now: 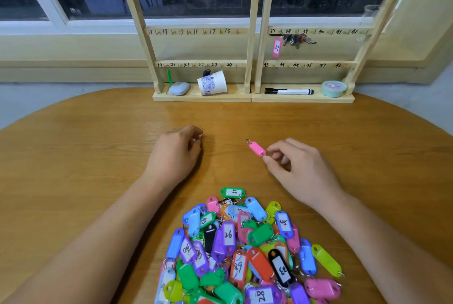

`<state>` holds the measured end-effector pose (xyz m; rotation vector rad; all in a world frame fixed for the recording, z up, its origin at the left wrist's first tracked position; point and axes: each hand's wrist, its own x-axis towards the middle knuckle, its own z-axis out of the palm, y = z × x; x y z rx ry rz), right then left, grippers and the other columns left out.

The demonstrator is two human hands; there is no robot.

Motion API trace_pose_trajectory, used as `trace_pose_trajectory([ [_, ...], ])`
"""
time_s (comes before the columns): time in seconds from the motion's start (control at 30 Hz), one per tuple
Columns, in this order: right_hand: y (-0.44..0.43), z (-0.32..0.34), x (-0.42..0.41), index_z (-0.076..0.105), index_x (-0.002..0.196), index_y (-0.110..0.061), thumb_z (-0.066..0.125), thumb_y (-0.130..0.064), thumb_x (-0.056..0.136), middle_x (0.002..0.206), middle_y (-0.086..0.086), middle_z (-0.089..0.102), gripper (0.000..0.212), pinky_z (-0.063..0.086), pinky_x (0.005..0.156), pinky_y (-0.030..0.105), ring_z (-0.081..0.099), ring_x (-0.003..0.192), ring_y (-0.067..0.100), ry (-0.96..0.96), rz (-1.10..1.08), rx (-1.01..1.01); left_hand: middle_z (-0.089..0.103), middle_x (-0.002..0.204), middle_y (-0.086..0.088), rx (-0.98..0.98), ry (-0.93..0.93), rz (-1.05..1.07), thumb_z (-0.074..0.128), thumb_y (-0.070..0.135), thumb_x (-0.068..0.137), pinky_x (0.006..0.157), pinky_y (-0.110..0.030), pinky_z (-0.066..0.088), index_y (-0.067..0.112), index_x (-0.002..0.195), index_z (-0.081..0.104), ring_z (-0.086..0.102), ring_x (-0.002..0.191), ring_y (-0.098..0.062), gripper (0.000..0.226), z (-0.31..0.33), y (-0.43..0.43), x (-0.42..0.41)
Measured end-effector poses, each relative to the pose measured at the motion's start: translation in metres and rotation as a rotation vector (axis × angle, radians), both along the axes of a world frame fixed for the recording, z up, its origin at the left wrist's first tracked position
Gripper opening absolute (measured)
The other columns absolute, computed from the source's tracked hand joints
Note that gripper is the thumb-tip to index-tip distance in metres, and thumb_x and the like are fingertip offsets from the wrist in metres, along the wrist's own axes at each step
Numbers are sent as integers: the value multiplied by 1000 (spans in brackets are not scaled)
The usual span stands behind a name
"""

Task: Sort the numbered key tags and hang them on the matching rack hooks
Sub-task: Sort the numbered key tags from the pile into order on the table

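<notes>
A heap of coloured numbered key tags [247,247] lies at the table's near edge. My right hand [296,169] pinches the end of a pink key tag [257,148] just above the table, its ring pointing up-left. My left hand [176,154] rests curled on the table left of it, with a thin metal ring at its fingertips. Two wooden racks [252,31] with numbered hooks stand at the far edge. A pink tag marked 37 [277,47] hangs on the right rack beside a bunch of keys [296,40].
On the rack bases sit a paper cup [212,83], a blue-grey case [179,88], a black marker [289,91] and a pale green tub [333,88]. A window runs behind the racks. Bare wooden table [98,144] lies between the heap and the racks.
</notes>
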<state>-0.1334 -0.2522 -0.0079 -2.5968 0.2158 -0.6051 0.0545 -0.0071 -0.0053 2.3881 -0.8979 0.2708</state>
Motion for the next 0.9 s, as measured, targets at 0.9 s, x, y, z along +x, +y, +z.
trace_pose_trajectory([
  [0.9, 20, 12, 39, 75, 109, -14, 75, -6, 98, 83, 1, 80, 14, 57, 63, 25, 77, 76, 16, -79, -19, 773, 78, 88, 17, -293, 355, -123, 75, 27, 99, 74, -10, 45, 32, 112, 77, 70, 85, 0, 13, 7, -23, -41],
])
